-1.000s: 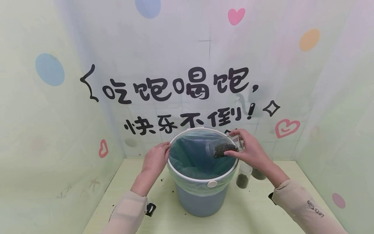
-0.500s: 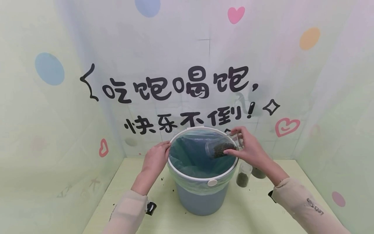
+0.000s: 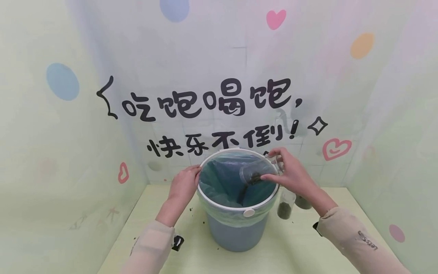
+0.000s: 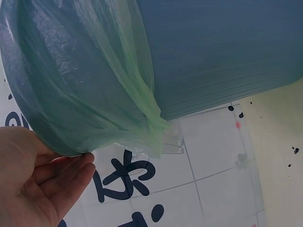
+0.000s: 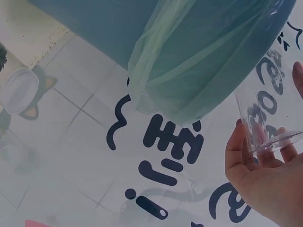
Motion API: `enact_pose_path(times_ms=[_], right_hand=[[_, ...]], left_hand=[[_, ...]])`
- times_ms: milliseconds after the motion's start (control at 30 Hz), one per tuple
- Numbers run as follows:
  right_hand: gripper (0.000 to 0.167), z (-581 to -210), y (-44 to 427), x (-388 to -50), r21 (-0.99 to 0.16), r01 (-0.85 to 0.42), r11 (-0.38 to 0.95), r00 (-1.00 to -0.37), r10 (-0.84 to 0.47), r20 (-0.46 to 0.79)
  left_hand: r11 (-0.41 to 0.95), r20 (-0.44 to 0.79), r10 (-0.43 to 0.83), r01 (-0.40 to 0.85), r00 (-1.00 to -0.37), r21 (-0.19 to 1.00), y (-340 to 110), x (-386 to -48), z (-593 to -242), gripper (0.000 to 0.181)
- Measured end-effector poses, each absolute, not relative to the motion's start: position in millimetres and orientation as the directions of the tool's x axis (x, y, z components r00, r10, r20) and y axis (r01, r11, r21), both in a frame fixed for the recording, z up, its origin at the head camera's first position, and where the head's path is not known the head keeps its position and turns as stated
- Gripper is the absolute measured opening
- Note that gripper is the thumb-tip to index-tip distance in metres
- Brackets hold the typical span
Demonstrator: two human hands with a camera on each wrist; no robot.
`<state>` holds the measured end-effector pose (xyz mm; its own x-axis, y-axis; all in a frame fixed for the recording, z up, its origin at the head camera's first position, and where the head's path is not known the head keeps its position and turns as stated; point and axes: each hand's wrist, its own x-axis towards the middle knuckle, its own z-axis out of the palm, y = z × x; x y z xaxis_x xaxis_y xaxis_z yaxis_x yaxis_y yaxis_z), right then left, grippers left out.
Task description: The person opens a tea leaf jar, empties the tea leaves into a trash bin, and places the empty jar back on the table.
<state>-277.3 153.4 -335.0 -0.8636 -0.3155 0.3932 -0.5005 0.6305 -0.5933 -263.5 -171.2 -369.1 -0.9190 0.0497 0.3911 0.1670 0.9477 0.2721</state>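
Right of centre, my right hand (image 3: 294,176) grips a tilted jar (image 3: 259,169) over the bin (image 3: 237,236) at lower centre, dark grains (image 3: 242,195) pouring; my left hand (image 3: 184,185) pinches the bin's edge. If the jar slipped or swung rightward, grains could miss the bag (image 3: 219,190).

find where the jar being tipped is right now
In the head view, the clear jar is tilted in the right hand, over the right part of the blue bin; another jar stands on the table, right of the bin.
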Motion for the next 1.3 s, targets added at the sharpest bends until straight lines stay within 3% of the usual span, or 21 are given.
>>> enact_pose_path(times_ms=[467, 1300], right_hand=[[0.075, -335.5, 150.4, -276.6, -0.494, -0.608, 0.621, -0.785, -0.381, 0.488], [0.08, -337.7, 152.3, -271.6, -0.442, -0.635, 0.634, -0.767, -0.444, 0.464]], left_hand=[[0.945, 0.38, 0.041, 0.159, -0.924, 0.285, -170.8, -264.3, -370.5, 0.031], [0.95, 0.358, 0.031, 0.139, -0.933, 0.281, -169.4, -263.9, -368.5, 0.032]])
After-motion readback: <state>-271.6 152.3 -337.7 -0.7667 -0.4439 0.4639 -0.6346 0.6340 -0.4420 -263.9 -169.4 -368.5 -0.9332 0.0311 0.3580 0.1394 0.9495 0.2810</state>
